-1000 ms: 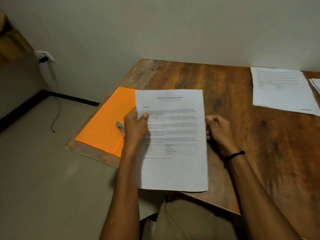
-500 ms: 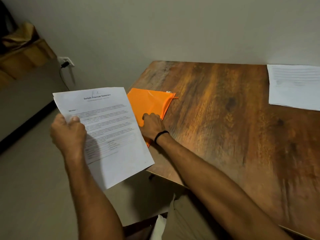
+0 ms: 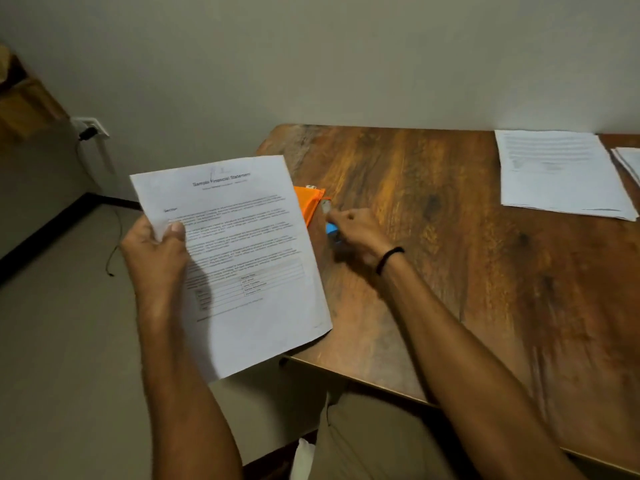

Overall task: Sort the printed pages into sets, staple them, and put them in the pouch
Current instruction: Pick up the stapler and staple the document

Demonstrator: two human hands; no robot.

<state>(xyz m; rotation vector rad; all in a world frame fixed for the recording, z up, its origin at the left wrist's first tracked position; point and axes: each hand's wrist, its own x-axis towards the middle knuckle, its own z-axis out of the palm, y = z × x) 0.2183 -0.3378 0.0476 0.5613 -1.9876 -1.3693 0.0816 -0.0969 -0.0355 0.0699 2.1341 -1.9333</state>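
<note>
My left hand (image 3: 157, 252) grips a set of printed pages (image 3: 239, 258) by its left edge and holds it up off the table's left corner, text facing me. The pages hide most of the orange pouch (image 3: 309, 202); only its right corner shows on the wooden table (image 3: 467, 271). My right hand (image 3: 355, 235) is on the table just right of the pouch, fingers curled round a small blue and silver stapler (image 3: 330, 225). Another stack of printed pages (image 3: 561, 173) lies at the far right of the table.
A second paper pile (image 3: 628, 161) pokes in at the right edge. The table stands against a plain wall. Left of it are bare floor, a wall socket (image 3: 90, 128) with a trailing cable, and a wooden piece of furniture (image 3: 20, 102).
My left hand lifted the pages off the table to the left, then brought them back over the pouch. My right hand reached across to the pouch and now holds the stapler beside it.
</note>
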